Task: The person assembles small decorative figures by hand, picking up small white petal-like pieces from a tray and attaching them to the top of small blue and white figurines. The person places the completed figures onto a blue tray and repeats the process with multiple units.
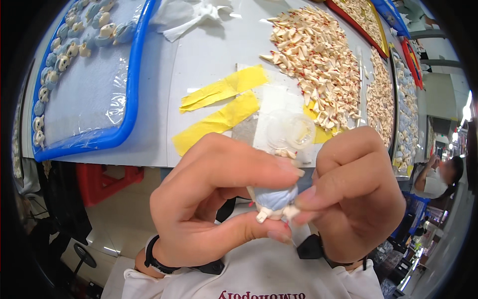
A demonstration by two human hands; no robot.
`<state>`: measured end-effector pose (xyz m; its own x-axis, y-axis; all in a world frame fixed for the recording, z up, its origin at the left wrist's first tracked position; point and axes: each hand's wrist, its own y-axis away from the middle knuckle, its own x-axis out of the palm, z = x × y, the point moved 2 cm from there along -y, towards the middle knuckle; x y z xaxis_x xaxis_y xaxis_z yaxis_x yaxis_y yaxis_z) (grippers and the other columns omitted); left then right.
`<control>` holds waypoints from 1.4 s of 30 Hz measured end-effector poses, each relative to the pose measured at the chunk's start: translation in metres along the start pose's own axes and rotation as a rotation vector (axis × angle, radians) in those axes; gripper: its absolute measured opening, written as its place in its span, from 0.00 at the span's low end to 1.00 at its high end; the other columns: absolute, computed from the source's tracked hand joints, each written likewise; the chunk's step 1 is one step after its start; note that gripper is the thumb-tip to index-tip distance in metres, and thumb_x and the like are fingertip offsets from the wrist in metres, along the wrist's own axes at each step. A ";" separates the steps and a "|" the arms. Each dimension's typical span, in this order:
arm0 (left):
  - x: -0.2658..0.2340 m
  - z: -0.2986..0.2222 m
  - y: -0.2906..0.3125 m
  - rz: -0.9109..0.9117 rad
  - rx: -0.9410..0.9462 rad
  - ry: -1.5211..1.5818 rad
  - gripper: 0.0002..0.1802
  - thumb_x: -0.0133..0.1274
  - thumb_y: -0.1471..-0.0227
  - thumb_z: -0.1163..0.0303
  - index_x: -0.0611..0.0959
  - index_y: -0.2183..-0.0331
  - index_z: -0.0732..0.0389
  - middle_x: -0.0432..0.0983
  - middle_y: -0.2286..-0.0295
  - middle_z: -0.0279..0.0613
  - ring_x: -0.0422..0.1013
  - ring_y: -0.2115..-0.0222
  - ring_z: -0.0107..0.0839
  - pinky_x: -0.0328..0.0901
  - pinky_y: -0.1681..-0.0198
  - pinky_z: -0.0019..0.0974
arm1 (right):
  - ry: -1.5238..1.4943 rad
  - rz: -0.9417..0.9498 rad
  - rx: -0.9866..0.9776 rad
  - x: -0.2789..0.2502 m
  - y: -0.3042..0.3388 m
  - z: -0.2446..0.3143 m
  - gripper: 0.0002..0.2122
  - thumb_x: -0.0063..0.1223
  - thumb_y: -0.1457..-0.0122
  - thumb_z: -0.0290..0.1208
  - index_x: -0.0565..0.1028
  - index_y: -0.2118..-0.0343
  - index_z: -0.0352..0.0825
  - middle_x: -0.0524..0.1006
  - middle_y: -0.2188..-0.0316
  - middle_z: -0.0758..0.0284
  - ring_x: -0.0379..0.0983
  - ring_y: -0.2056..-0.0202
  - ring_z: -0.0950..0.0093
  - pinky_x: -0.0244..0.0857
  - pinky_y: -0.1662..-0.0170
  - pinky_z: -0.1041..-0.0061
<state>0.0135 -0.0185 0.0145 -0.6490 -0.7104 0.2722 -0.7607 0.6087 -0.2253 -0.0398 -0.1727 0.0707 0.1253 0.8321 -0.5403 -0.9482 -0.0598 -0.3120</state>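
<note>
A small blue-and-cream figure (275, 198) sits between the person's hands, toward 5 o'clock from the middle of the view and raised nearer the camera than the worktop (158, 107). The left hand (181, 214) has its fingers curled into a C, index above and thumb below, gripping the figure. The right hand (358, 194) comes from the 4 o'clock side, thumb and index pinched nearly together on a pale nub (291, 212) at the figure's edge; whether that nub is joined or separate, one cannot tell.

The figure looks well advanced, its blue body and some cream projections together, though the fingers hide too much to judge it complete. At 10 o'clock a blue-rimmed tray (133, 94) holds similar blue and cream figures (62, 62), which seem further along or done. Much appears left: a big heap of loose cream pieces (318, 70), many red-tipped, lies between 1 and 2 o'clock. Nearer the hands, a clear round dish (293, 130) stands between 2 and 3 o'clock, and 2 yellow strips (224, 89) lie around 11 o'clock.
</note>
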 end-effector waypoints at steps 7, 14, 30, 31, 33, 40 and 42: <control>0.013 -0.009 0.004 -0.048 0.145 -0.333 0.19 0.65 0.67 0.71 0.78 0.69 0.67 0.74 0.69 0.50 0.67 0.71 0.29 0.62 0.65 0.30 | 0.069 -0.057 -0.121 -0.001 0.007 -0.001 0.11 0.53 0.61 0.14 0.70 0.73 0.36 0.66 0.77 0.68 0.60 0.77 0.78 0.53 0.75 0.82; 0.034 -0.016 -0.001 0.009 0.359 -0.752 0.18 0.64 0.69 0.72 0.81 0.68 0.59 0.74 0.68 0.42 0.67 0.72 0.27 0.61 0.71 0.27 | -0.686 -0.035 0.415 -0.004 0.031 -0.009 0.23 0.60 0.55 0.23 0.62 0.57 0.30 0.69 0.64 0.60 0.67 0.64 0.75 0.61 0.61 0.78; -0.128 -0.076 0.000 -0.274 -0.136 -1.675 0.23 0.43 0.46 0.61 0.67 0.49 0.59 0.60 0.49 0.44 0.55 0.47 0.35 0.49 0.45 0.39 | 0.795 -0.598 0.662 -0.177 0.110 -0.046 0.14 0.50 0.53 0.22 0.72 0.60 0.34 0.72 0.61 0.66 0.68 0.61 0.73 0.62 0.61 0.75; -0.125 -0.073 -0.001 -0.262 -0.200 -1.646 0.23 0.43 0.46 0.61 0.67 0.49 0.58 0.60 0.49 0.44 0.56 0.47 0.35 0.50 0.46 0.39 | 0.754 -0.506 0.624 -0.168 0.101 -0.045 0.14 0.50 0.53 0.22 0.72 0.61 0.34 0.72 0.61 0.66 0.68 0.61 0.73 0.62 0.61 0.75; -0.107 -0.065 -0.009 -0.237 -0.321 -1.581 0.22 0.42 0.46 0.62 0.67 0.49 0.56 0.60 0.49 0.43 0.56 0.48 0.35 0.51 0.47 0.39 | 0.672 -0.327 0.547 -0.150 0.080 -0.048 0.13 0.51 0.54 0.21 0.72 0.62 0.34 0.71 0.61 0.66 0.68 0.61 0.73 0.62 0.62 0.74; -0.079 -0.060 -0.036 -0.035 -0.193 -1.547 0.20 0.44 0.53 0.79 0.71 0.54 0.61 0.63 0.53 0.44 0.58 0.50 0.39 0.54 0.49 0.38 | 0.511 -0.195 0.547 -0.129 0.056 -0.078 0.07 0.51 0.57 0.20 0.71 0.72 0.31 0.71 0.74 0.60 0.69 0.70 0.62 0.62 0.68 0.70; -0.079 -0.063 -0.042 0.001 -0.134 -1.582 0.21 0.45 0.54 0.80 0.71 0.54 0.61 0.62 0.52 0.45 0.57 0.49 0.41 0.51 0.46 0.39 | 0.569 -0.220 0.465 -0.131 0.055 -0.083 0.06 0.51 0.57 0.20 0.71 0.73 0.30 0.71 0.76 0.60 0.69 0.72 0.61 0.61 0.69 0.69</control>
<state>0.0971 0.0343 0.0614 -0.0647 -0.2929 -0.9540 -0.8098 0.5741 -0.1213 -0.0839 -0.3306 0.0590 0.3373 0.3781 -0.8621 -0.8934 0.4173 -0.1666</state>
